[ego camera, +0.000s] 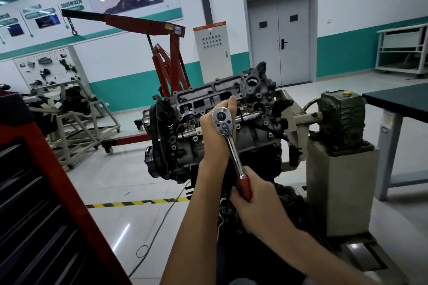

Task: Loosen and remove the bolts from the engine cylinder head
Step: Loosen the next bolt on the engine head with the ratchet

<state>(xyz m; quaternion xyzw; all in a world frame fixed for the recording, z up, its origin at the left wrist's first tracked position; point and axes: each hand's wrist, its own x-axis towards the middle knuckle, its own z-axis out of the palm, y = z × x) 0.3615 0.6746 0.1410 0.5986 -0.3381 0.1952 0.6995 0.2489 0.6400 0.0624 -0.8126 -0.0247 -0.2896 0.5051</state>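
Note:
The engine cylinder head (208, 97) is a dark grey casting on a stand, tilted toward me, with several bolt holes along its top face. A chrome ratchet wrench (228, 136) with a red handle stands over the head's middle. My left hand (216, 133) wraps round the ratchet's head from behind, fingers reaching up onto the casting. My right hand (253, 201) grips the red handle (244, 186) lower down. The socket and the bolt under the ratchet head are hidden by my left hand.
A red engine hoist (162, 37) stands behind the engine. A green gearbox (340, 115) on a grey pedestal (340, 190) is at the right, beside a dark table (398, 97). A red tool cabinet (46, 203) fills the lower left. A cable (162, 220) trails on the floor.

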